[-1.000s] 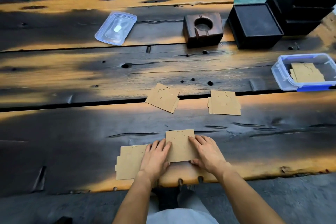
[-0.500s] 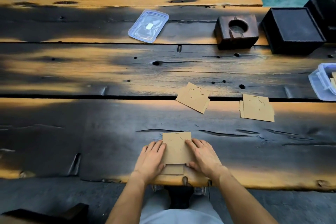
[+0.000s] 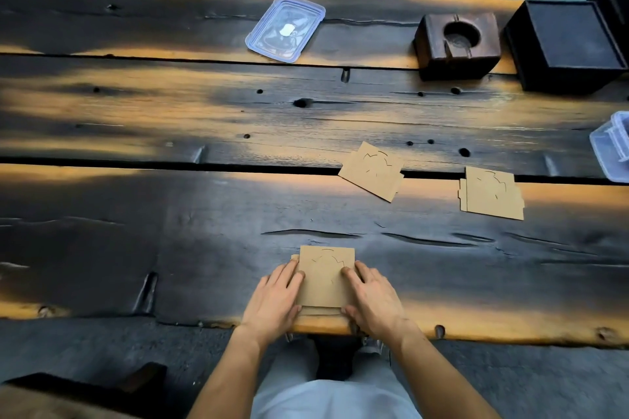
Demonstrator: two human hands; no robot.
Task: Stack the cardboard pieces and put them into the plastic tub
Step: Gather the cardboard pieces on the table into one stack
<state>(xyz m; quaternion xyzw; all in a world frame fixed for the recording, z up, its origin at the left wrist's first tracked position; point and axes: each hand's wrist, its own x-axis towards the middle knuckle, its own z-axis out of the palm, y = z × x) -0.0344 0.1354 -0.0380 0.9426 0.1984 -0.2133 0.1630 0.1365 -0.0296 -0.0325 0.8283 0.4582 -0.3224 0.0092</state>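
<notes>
A small stack of brown cardboard pieces (image 3: 325, 277) lies near the table's front edge. My left hand (image 3: 277, 299) presses its left side and my right hand (image 3: 369, 299) presses its right side, squaring it between them. Two more cardboard piles lie farther back: one tilted pile (image 3: 372, 171) at centre right and another pile (image 3: 490, 194) to its right. The clear plastic tub (image 3: 611, 150) with blue trim shows only partly at the right edge; its inside is out of view.
The tub's clear lid (image 3: 286, 29) lies at the back centre. A dark wooden block with a round hole (image 3: 457, 44) and a black box (image 3: 566, 44) stand at the back right. The wooden table (image 3: 170, 214) has gaps between planks.
The left cardboard piece has been slid under the centre one, so both now form one stack between my hands. The view has shifted left, pushing the tub to the right edge.
</notes>
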